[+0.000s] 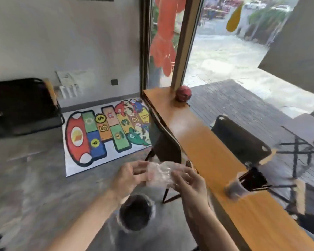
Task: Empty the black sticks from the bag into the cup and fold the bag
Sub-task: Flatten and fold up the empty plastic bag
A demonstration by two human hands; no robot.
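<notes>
A crumpled clear plastic bag (159, 173) is held between both hands in front of me, away from the counter. My left hand (130, 175) pinches its left side and my right hand (188, 179) grips its right side. On the wooden counter (207, 151) to the right stands a clear cup (235, 190) with black sticks (261, 187) poking out and leaning to the right. The view is blurred. I cannot tell whether any stick is left in the bag.
A dark round object (135, 211) sits low below my hands. A dark chair (164, 142) stands by the counter. A red ball (183, 93) rests at the counter's far end. A colourful play mat (105, 133) lies on the grey floor.
</notes>
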